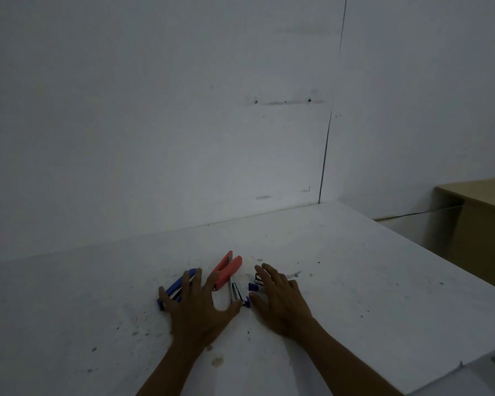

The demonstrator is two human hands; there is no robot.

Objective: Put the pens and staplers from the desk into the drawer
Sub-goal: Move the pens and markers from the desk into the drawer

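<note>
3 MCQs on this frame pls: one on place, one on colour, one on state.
1. Where does the red stapler lie?
A. On the desk beyond the two hands
B. In a drawer
C. On the brown cabinet

2. What colour is the stapler under the left hand?
A. Green
B. Blue
C. Yellow

3. How do the hands stand?
A. Both clenched in fists
B. One hidden from view
C. Both spread, fingers open over the items

Key: 1 A, it rests on the white desk between and past the fingertips. 2 B, the blue stapler shows under the fingers. 3 C, the left hand and right hand are splayed, gripping nothing.
</note>
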